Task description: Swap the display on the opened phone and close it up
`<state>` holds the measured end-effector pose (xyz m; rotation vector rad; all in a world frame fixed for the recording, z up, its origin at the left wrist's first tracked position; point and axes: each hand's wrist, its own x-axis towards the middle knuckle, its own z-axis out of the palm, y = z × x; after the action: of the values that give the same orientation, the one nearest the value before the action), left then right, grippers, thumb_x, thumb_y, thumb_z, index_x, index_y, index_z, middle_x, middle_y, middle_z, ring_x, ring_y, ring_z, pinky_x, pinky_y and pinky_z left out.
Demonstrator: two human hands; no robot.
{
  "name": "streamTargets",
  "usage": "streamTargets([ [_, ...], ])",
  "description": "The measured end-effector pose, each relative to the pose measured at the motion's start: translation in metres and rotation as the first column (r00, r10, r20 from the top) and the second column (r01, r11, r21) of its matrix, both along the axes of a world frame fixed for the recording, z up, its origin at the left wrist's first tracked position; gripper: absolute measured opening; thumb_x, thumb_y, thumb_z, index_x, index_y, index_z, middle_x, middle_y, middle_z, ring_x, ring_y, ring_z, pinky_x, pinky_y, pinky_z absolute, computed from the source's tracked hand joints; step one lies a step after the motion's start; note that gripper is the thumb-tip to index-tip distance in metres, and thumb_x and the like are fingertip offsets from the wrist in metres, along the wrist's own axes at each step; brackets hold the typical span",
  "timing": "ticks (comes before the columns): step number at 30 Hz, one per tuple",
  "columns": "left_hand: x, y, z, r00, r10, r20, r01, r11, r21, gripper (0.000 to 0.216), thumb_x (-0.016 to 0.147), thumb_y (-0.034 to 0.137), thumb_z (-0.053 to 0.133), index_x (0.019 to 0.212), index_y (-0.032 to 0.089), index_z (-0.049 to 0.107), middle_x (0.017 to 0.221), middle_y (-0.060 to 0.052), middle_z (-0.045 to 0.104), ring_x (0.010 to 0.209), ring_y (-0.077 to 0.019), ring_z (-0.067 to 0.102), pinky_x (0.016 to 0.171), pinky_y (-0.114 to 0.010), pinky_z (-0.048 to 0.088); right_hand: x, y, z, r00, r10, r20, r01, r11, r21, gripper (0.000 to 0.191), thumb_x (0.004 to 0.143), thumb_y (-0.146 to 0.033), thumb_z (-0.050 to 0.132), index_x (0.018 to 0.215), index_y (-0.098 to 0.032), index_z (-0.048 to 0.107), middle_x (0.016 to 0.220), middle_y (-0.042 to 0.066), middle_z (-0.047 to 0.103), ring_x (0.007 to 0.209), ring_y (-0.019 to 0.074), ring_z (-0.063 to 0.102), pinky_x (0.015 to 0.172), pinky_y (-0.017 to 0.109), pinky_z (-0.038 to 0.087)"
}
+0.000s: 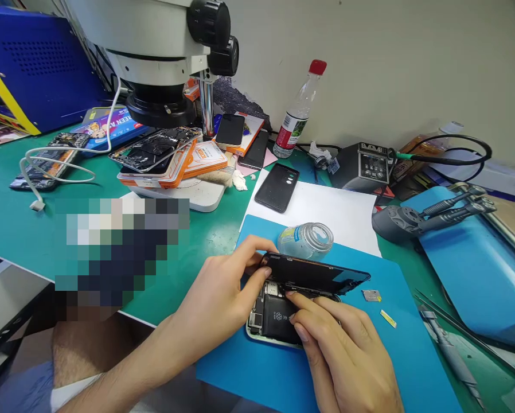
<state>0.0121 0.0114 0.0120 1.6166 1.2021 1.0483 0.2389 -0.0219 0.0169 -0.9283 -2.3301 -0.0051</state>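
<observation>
From my head view, my left hand pinches the lifted screen at its nine o'clock edge over the open phone on the blue mat, while my right hand, fingertips narrowed, probably presses a connector, so I should go gently.

A patch near the desk's left edge is blurred out; the opened phone's near end is hidden beneath the right hand.
</observation>
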Motion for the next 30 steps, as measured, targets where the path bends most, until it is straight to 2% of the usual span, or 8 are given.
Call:
streamTargets([
  [7, 0.0001, -0.0009, -0.0027, 1.000, 0.006, 0.006, -0.006, 1.000, 0.012, 0.025, 0.109, 0.014, 0.057, 0.127, 0.031, 0.061, 0.109, 0.008, 0.082, 0.105, -0.0155, 0.080, 0.081, -0.026, 0.052, -0.0009, 0.0004, -0.0012, 1.000, 0.005, 0.003, -0.005, 1.000, -0.007, 0.024, 0.115, 0.002, 0.047, 0.119, -0.011, 0.068, 0.133, 0.011, 0.070, 0.115, 0.0259, 0.061, 0.100, 0.039, 0.047],
  [17, -0.0009, -0.0014, -0.0015, 1.000, -0.004, 0.001, 0.004, 1.000, -0.001, 0.024, 0.110, 0.015, 0.056, 0.126, 0.032, 0.061, 0.107, 0.010, 0.081, 0.104, -0.0142, 0.079, 0.081, -0.025, 0.051, 0.0004, 0.0001, -0.0009, 1.000, 0.007, -0.005, -0.007, 1.000, -0.015, 0.024, 0.117, 0.001, 0.046, 0.120, -0.011, 0.067, 0.132, 0.011, 0.070, 0.114, 0.0244, 0.061, 0.099, 0.038, 0.047],
  [27, 0.0000, -0.0017, -0.0034, 1.000, -0.007, -0.015, 0.007, 1.000, 0.024, 0.025, 0.110, 0.016, 0.055, 0.127, 0.033, 0.060, 0.108, 0.010, 0.081, 0.103, -0.0146, 0.080, 0.080, -0.025, 0.052, -0.0043, -0.0010, -0.0028, 0.996, -0.001, 0.090, -0.005, 0.998, 0.062, 0.022, 0.120, 0.000, 0.046, 0.119, -0.009, 0.066, 0.131, 0.013, 0.071, 0.113, 0.0289, 0.063, 0.099, 0.045, 0.047],
  [30, 0.0006, -0.0013, -0.0040, 1.000, -0.003, -0.020, 0.004, 1.000, 0.025, 0.026, 0.111, 0.016, 0.055, 0.129, 0.034, 0.060, 0.110, 0.011, 0.081, 0.105, -0.0142, 0.080, 0.081, -0.024, 0.052, -0.0020, -0.0009, -0.0032, 0.999, 0.002, 0.050, -0.004, 0.999, 0.037, 0.023, 0.120, 0.001, 0.045, 0.120, -0.009, 0.066, 0.131, 0.013, 0.070, 0.113, 0.0272, 0.062, 0.099, 0.043, 0.047],
])
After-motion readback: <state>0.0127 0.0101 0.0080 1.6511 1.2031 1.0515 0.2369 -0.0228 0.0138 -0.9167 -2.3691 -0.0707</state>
